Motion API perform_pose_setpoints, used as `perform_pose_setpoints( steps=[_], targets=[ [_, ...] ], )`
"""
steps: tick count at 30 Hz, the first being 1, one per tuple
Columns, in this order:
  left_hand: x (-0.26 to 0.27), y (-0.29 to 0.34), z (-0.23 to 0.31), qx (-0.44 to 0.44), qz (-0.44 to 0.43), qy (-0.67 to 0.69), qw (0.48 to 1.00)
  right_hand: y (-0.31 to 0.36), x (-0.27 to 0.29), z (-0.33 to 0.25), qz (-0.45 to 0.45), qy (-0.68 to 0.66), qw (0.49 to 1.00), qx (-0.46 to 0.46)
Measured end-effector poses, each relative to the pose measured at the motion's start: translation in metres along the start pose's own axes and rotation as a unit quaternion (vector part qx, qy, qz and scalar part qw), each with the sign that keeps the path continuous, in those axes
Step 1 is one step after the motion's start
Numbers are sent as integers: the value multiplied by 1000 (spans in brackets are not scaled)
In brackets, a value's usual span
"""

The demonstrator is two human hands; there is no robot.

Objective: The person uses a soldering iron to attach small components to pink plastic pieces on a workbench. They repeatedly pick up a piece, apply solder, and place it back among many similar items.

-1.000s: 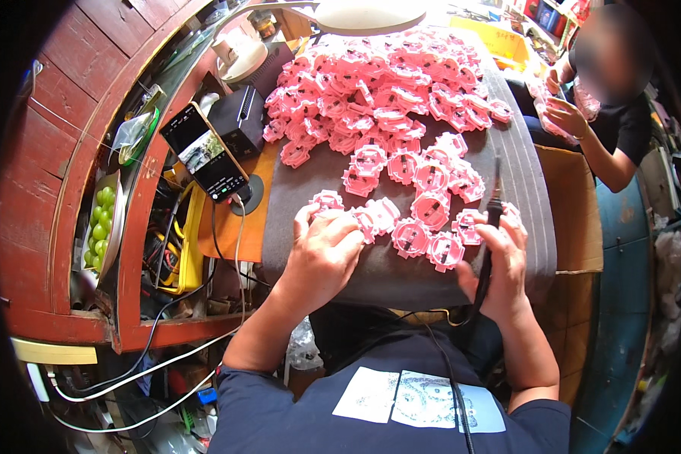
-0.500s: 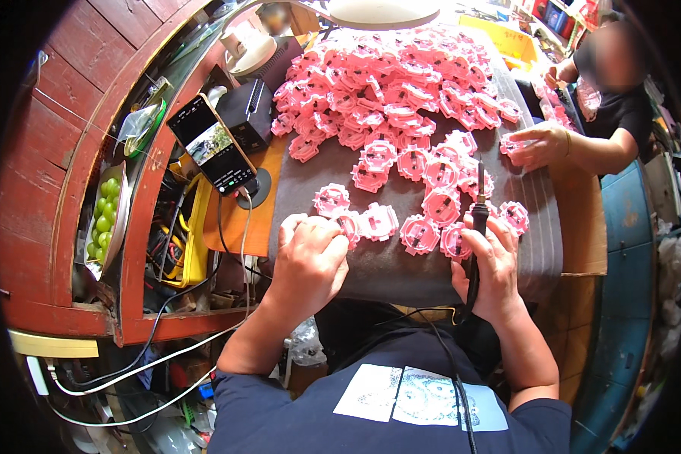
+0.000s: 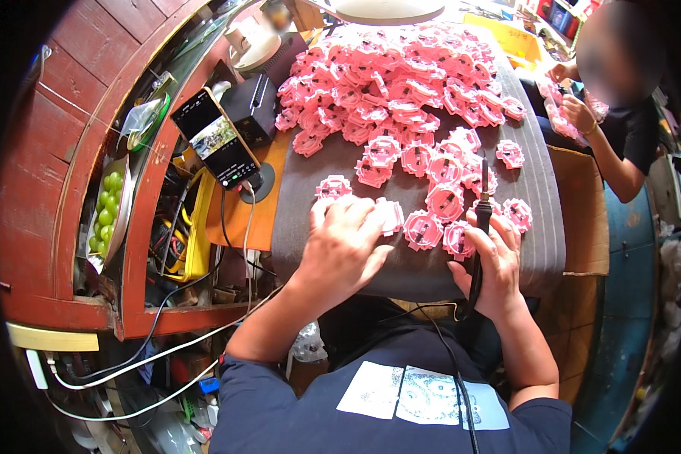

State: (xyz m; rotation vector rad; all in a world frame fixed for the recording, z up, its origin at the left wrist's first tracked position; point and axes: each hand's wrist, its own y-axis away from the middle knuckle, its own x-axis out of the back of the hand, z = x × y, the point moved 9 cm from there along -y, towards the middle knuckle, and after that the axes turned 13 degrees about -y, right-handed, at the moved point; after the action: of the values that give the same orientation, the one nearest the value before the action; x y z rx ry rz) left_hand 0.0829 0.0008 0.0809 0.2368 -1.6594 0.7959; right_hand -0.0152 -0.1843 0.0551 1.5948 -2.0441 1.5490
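Observation:
My right hand (image 3: pixel 495 261) holds a black soldering iron (image 3: pixel 475 276), its metal tip pointing up and away from me. Its fingers are beside a round pink plastic part (image 3: pixel 457 239). My left hand (image 3: pixel 342 246) is open, thumb and fingers apart, over the grey cloth. Its fingertips reach a pink part (image 3: pixel 390 217), which they partly cover; a firm grip cannot be made out. Just beyond that hand lies another pink part (image 3: pixel 334 187). Several more lie ahead of my right hand, some with dark pieces at their centres.
A large heap of pink parts (image 3: pixel 390 83) fills the far side of the grey cloth (image 3: pixel 303 227). On the left stand a phone (image 3: pixel 216 140) and a black box (image 3: pixel 251 110). Across on the right, a co-worker's hand (image 3: pixel 580 115) handles pink pieces. The iron's cable (image 3: pixel 455 363) crosses my shirt.
My left hand has opened from a closed pose and moved right, onto the neighbouring pink part. The co-worker's hand has drawn back, leaving a pink part on the cloth. My right hand barely moved.

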Motion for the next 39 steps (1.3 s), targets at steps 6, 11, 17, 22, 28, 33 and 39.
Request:
perform_pose_setpoints(
  steps=[6, 11, 17, 22, 28, 33, 39],
  targets=[
    [-12, -17, -1, -52, 51, -31, 997, 0, 3, 1, 8, -12, 1000, -2],
    [-8, -29, -26, 16, 67, 106, 992, -5, 2, -9, 20, 13, 999, 27],
    [-21, -31, -35, 0, 46, 136, 990, -25, -27, -29, -30, -7, 999, 25],
    [-23, -31, -43, 34, -10, 94, 995, -24, -38, -30, -65, -18, 997, 22],
    [-13, -27, -36, 24, 30, 69, 997, -29, -18, -28, -9, -30, 999, 34],
    [-11, -22, -12, -57, 2, 68, 996, -42, -20, -17, -44, -4, 999, -3],
    [-9, -23, -15, -49, 23, 73, 996, -35, -33, -21, -68, -29, 997, 2]
  ],
)
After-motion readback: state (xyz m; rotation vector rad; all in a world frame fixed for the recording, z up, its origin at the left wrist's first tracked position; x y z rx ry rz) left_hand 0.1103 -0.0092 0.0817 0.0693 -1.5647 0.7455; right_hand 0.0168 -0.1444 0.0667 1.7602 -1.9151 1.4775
